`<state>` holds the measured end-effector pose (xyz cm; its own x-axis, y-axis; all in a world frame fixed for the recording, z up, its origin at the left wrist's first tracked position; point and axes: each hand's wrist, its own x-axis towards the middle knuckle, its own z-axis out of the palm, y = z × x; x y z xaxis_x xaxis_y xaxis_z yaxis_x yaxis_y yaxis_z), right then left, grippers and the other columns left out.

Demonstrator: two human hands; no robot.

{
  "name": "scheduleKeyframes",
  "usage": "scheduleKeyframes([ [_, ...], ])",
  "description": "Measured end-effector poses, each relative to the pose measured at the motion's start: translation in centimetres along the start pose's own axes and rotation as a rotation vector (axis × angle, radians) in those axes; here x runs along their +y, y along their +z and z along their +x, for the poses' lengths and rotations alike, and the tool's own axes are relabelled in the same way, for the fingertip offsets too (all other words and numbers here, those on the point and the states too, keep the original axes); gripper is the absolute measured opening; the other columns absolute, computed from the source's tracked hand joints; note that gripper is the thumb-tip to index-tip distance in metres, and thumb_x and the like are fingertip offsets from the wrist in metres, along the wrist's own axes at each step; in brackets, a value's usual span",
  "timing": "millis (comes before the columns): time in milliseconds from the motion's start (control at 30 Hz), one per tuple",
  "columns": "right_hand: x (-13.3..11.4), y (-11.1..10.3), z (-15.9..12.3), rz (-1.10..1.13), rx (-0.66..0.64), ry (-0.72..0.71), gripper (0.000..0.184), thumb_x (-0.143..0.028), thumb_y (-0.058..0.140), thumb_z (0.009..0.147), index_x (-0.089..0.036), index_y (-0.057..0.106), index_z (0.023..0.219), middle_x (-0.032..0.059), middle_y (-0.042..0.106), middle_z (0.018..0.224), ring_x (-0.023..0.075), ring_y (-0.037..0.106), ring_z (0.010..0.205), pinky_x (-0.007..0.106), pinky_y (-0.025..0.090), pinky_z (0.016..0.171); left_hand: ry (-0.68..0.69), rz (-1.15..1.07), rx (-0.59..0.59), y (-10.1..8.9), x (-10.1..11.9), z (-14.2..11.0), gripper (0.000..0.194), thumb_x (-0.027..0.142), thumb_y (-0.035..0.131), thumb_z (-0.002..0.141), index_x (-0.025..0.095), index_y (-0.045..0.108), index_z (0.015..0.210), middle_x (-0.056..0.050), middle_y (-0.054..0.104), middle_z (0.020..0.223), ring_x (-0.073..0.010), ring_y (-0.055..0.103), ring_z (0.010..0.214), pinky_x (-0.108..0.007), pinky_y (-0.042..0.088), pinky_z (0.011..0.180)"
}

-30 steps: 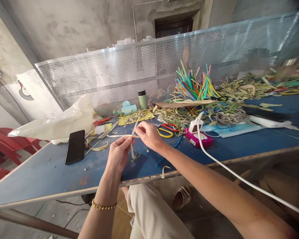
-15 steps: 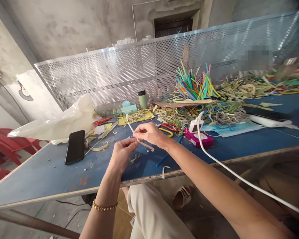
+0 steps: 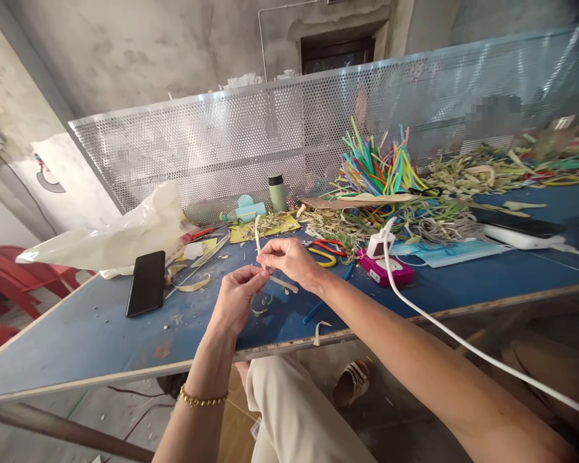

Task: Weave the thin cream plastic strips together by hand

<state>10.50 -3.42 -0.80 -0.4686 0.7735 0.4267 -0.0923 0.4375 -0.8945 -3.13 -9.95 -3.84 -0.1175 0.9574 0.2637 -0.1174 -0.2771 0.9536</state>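
Littered blue table [image 3: 101,341] — perforated screen [image 3: 222,148] — grey wall [image 3: 174,45]

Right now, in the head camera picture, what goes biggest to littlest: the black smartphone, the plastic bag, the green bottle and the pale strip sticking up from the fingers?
1. Plastic bag
2. Black smartphone
3. Green bottle (it stands farther back)
4. Pale strip: about as tall as the bottle, but much thinner
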Motion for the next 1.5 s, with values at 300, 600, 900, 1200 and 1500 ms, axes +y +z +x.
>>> scheduleKeyframes([
  [300,0.2,0.4,-0.3,0.019,0.063,0.034,0.020,-0.033,0.072,0.069,-0.014,0.065,0.067,-0.0025,0.056,0.059,0.0092,0.047,0.055,0.023,0.039,0.054,-0.013,0.042,-0.052,-0.1,0.1,-0.2,0.024,0.034,0.083,0.066,0.014,0.071,0.062,0.001,0.053,0.058,-0.0103,0.041,0.059,-0.026,0.030,0.058],
  [600,1.1,0.1,0.1,-0.177,0.059,-0.021,0.025,-0.037,0.067,0.077,-0.013,0.065,0.071,-0.0019,0.056,0.055,0.0088,0.045,0.050,0.022,0.033,0.048,-0.198,-0.186,-0.171,-0.3,0.7,-0.4,0.028,0.036,0.083,0.068,0.010,0.074,0.072,-0.007,0.064,0.071,-0.0113,0.051,0.062,-0.025,0.038,0.060],
  [900,0.7,-0.8,0.3,-0.389,0.176,-0.203,0.025,-0.035,0.059,0.087,-0.014,0.070,0.079,0.0041,0.069,0.074,0.0134,0.056,0.066,0.025,0.039,0.063,-0.188,-0.246,-0.082,-0.4,0.5,-0.2,0.026,0.029,0.085,0.065,0.009,0.075,0.077,-0.005,0.063,0.066,-0.0097,0.050,0.057,-0.024,0.038,0.059],
  [1200,0.4,-0.5,-0.3,-0.304,-0.068,0.006,0.034,-0.048,0.069,0.081,-0.016,0.059,0.071,0.0007,0.062,0.061,0.0123,0.053,0.056,0.024,0.036,0.054,-0.056,-0.169,0.037,-0.6,-0.1,0.2,0.027,0.034,0.082,0.066,0.010,0.074,0.075,-0.003,0.063,0.065,-0.0098,0.047,0.057,-0.025,0.035,0.058],
  [1500,0.0,-0.4,-0.6,-0.204,-0.142,0.029,0.038,-0.050,0.071,0.078,-0.016,0.055,0.070,-0.0055,0.048,0.056,0.0071,0.038,0.048,0.022,0.028,0.047,-0.115,-0.264,0.057,-0.3,0.4,-0.2,0.028,0.030,0.087,0.058,0.010,0.071,0.068,0.000,0.058,0.061,-0.0070,0.044,0.054,-0.021,0.032,0.054],
])
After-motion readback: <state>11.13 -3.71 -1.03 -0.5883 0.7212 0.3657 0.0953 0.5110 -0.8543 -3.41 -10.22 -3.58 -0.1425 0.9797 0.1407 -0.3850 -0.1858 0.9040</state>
